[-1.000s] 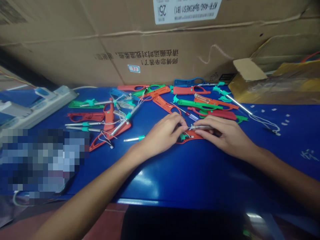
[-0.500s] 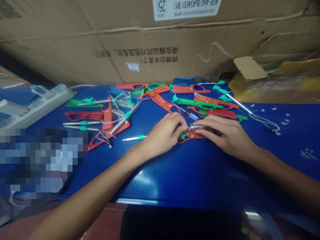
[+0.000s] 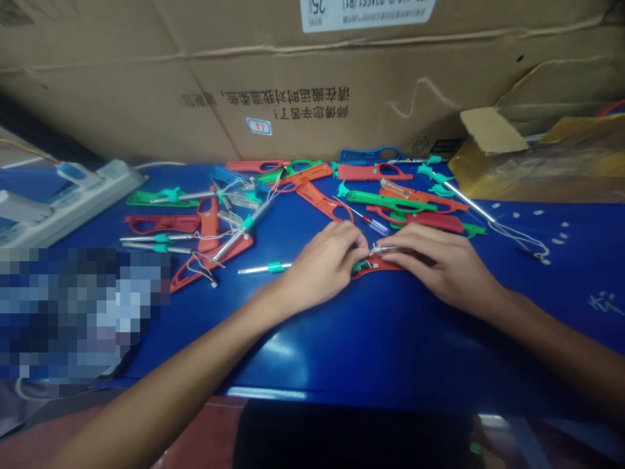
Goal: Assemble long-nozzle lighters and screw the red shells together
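My right hand is closed on a slim metal tube, whose end points left out of the fingers. At that end, my left hand has thumb and forefinger pinched together by a thin white wire. Most of the wire is hidden by the fingers. Below both hands lies an orange lighter shell half with a small green part in it, partly covered. A metal lighter tube with a green collar rests on the table, left of my left wrist. Just beyond the hands lies a screwdriver with a clear purple handle.
Orange, green and blue lighter shells lie across the back of the blue table. Wired metal tubes are heaped at left, near a white power strip. A large cardboard box stands behind; a taped carton is at right.
Both hands keep nearly the same place and grip, with only slight finger movement at the tube's end. The whole view has shifted a little.
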### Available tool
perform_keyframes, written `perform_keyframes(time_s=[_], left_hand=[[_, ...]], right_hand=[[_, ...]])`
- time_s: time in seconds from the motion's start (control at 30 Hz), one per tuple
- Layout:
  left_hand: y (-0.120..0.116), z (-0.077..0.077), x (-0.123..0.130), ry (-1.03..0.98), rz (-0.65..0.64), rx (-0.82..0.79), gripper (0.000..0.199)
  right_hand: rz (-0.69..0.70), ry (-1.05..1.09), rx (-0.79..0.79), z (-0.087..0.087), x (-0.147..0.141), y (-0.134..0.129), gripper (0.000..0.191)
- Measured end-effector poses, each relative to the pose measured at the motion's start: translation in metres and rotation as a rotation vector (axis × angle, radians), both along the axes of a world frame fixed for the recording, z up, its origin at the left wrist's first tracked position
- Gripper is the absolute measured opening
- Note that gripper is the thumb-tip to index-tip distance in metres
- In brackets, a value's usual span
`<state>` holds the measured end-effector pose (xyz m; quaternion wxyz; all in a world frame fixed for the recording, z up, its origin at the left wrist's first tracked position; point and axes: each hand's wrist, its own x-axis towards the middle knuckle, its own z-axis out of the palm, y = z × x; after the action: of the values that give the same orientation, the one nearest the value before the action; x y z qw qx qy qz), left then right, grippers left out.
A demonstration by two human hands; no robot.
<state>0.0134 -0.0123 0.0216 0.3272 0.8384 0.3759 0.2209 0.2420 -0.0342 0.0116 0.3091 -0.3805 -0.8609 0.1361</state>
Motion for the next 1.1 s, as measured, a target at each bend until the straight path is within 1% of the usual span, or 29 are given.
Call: perform_keyframes(time_s=[0.27,0.73,0.93,1.1], left_hand=[[0.0004,-0.002,0.0002,-0.03,0.016,-0.006,0.016],[0.0014,-0.0041,-0.0001,-0.043,0.016,-0.013,0.015],[0.0005,-0.0034,0.0005,-0.095,0.019,-0.019,0.015],[0.0008,-0.006,0.001,-0.138,0.018,-0.011,0.016]], right_hand=[[0.008,0.009,0.011,-0.0009,-0.0008,0.0,0.021],[0.006,-0.009,-0.025,-0.0033,-0.0015,-0.0018,0.021],[-0.01,-0.029,0.057,0.0005,-0.0026,-0.006,0.021],[-0.044,-0.041,0.115,-0.003,-0.0038,-0.0076,0.02]])
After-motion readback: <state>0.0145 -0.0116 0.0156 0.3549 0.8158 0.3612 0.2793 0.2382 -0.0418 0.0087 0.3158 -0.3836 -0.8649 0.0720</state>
